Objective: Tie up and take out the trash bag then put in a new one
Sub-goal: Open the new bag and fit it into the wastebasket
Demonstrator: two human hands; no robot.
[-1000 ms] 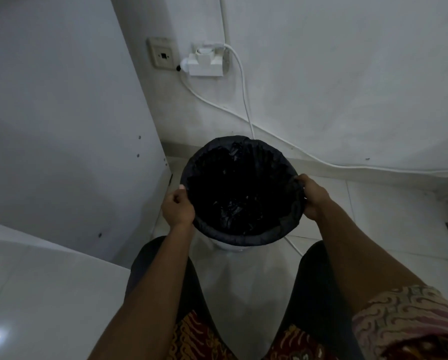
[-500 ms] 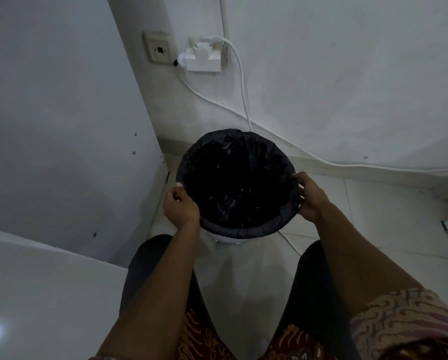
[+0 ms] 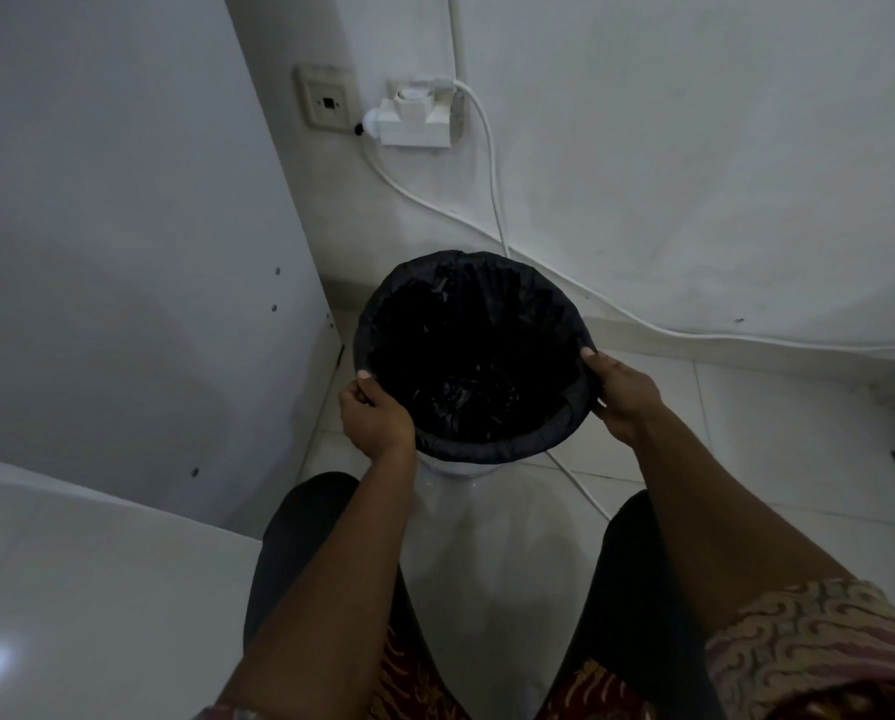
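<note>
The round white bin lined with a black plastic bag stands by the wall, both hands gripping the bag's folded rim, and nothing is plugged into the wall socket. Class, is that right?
Not quite. The head view shows a white adapter with white cables plugged into the wall socket. The rest holds: left hand and right hand grip the black plastic bag rim.

Both forearms are bare — the left hand (image 3: 378,418) and right hand (image 3: 623,397) wear nothing. A short batik sleeve (image 3: 819,646) in beige and maroon swirls covers the right upper arm. Below the sleeve, dark trousers (image 3: 637,589) cover both legs — a red-and-gold patterned hem (image 3: 409,678) lies between them.
</note>
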